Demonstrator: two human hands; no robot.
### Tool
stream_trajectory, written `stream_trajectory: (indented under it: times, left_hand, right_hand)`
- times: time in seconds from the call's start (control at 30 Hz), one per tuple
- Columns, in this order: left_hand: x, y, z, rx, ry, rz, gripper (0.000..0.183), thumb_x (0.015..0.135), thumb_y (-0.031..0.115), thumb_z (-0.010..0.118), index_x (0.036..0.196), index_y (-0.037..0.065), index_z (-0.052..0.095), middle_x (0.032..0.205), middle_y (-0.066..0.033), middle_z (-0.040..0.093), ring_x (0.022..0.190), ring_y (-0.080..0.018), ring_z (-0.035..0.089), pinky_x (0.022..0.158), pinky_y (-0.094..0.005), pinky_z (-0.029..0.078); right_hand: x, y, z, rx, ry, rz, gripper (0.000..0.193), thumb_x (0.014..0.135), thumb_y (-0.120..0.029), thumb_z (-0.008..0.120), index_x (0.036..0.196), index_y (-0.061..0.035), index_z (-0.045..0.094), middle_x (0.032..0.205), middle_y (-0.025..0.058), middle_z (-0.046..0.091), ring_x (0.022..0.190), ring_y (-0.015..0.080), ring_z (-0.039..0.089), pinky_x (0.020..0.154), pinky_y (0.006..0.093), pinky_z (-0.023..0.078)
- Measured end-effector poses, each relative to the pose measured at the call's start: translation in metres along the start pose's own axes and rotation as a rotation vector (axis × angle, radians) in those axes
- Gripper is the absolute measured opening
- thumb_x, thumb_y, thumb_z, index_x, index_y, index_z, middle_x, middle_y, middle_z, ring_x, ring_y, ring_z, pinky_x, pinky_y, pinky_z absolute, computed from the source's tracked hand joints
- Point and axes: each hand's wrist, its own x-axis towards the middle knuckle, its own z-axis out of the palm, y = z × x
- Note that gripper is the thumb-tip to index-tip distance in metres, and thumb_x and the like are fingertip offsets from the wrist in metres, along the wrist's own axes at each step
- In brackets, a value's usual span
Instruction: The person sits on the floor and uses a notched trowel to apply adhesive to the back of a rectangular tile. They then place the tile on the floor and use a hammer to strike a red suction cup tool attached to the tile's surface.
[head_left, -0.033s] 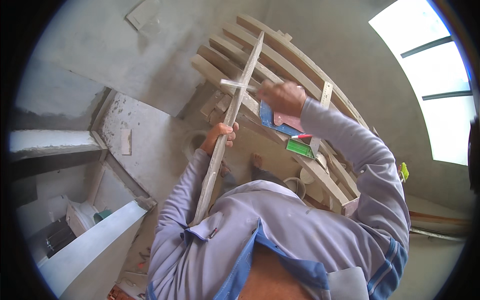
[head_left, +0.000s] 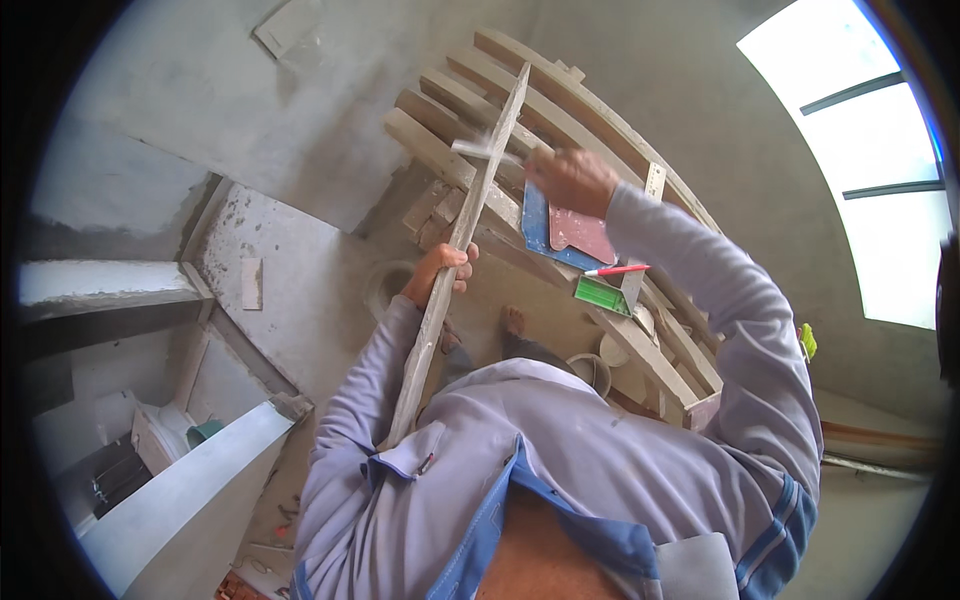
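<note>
My left hand (head_left: pixel 437 275) is wrapped round a long wooden stick (head_left: pixel 462 232), which slants from my chest up to the stacked beams. My right hand (head_left: pixel 572 182) is closed on a narrow, pale blade-like tool (head_left: pixel 474 149), blurred by motion, so its exact kind cannot be told. The tool crosses the upper part of the stick. Below my right hand, a blue flat plate (head_left: pixel 537 222) and a pinkish-red flat plate (head_left: pixel 580 236) lie on the beams. A red-and-white pen (head_left: pixel 615 270) and a green-handled try square (head_left: pixel 602 294) lie beside them.
Several long wooden beams (head_left: pixel 425 140) are stacked ahead and to the right. A bucket (head_left: pixel 592 372) stands on the floor near my feet. At left is a pale slab (head_left: pixel 310 260) with a small tile piece (head_left: pixel 252 284) on it. A bright window (head_left: pixel 860 150) is at far right.
My right hand and the tool have shifted slightly up and to the right, uncovering more of the pinkish-red plate. My left hand and the stick stay almost still.
</note>
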Motion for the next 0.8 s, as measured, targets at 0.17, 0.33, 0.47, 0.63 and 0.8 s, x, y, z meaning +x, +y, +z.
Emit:
stream_trajectory:
  times: [0.17, 0.33, 0.47, 0.63, 0.8]
  left_hand:
    - [-0.009, 0.015, -0.012, -0.003, -0.016, -0.016, 0.058, 0.076, 0.019, 0.064, 0.127, 0.003, 0.040, 0.107, -0.0089, 0.051, 0.075, -0.0148, 0.051, 0.059, -0.0275, 0.047]
    - [-0.020, 0.019, -0.014, -0.031, 0.051, -0.012, 0.053, 0.078, 0.016, 0.062, 0.125, 0.003, 0.042, 0.098, -0.0084, 0.054, 0.073, -0.0138, 0.050, 0.057, -0.0271, 0.047]
    - [-0.009, 0.041, -0.009, 0.049, -0.264, -0.189, 0.051, 0.082, 0.020, 0.061, 0.125, 0.000, 0.043, 0.101, -0.0096, 0.054, 0.079, -0.0141, 0.051, 0.064, -0.0259, 0.047]
    - [-0.020, 0.041, 0.008, 0.162, 0.006, -0.050, 0.047, 0.084, 0.019, 0.059, 0.123, -0.003, 0.043, 0.109, -0.0071, 0.049, 0.075, -0.0083, 0.047, 0.057, -0.0200, 0.045]
    - [-0.005, 0.029, -0.011, 0.233, -0.018, -0.124, 0.049, 0.083, 0.015, 0.058, 0.125, -0.003, 0.040, 0.111, -0.0064, 0.048, 0.075, -0.0088, 0.047, 0.058, -0.0214, 0.045]
  right_hand:
    - [0.020, -0.013, -0.013, 0.087, -0.153, 0.107, 0.014, 0.089, -0.016, 0.052, 0.098, -0.0059, 0.055, 0.091, 0.0124, 0.059, 0.060, 0.0267, 0.063, 0.052, 0.0367, 0.053]
    - [0.011, -0.074, -0.009, 0.354, 0.001, -0.003, 0.024, 0.083, -0.021, 0.055, 0.100, -0.0059, 0.046, 0.062, 0.0076, 0.052, 0.055, 0.0235, 0.063, 0.039, 0.0365, 0.049]
    - [0.003, 0.063, 0.004, -0.107, -0.168, 0.224, 0.032, 0.085, -0.012, 0.051, 0.117, -0.0119, 0.053, 0.093, 0.0086, 0.056, 0.068, 0.0208, 0.064, 0.054, 0.0315, 0.055]
    - [0.030, 0.008, 0.004, 0.044, -0.340, 0.184, 0.017, 0.089, -0.012, 0.047, 0.104, -0.0071, 0.051, 0.075, 0.0127, 0.060, 0.067, 0.0246, 0.066, 0.054, 0.0373, 0.055]
    - [0.011, 0.074, 0.022, -0.555, -0.284, -0.057, 0.026, 0.090, -0.012, 0.049, 0.113, 0.0001, 0.047, 0.099, 0.0110, 0.058, 0.066, 0.0201, 0.066, 0.049, 0.0327, 0.055]
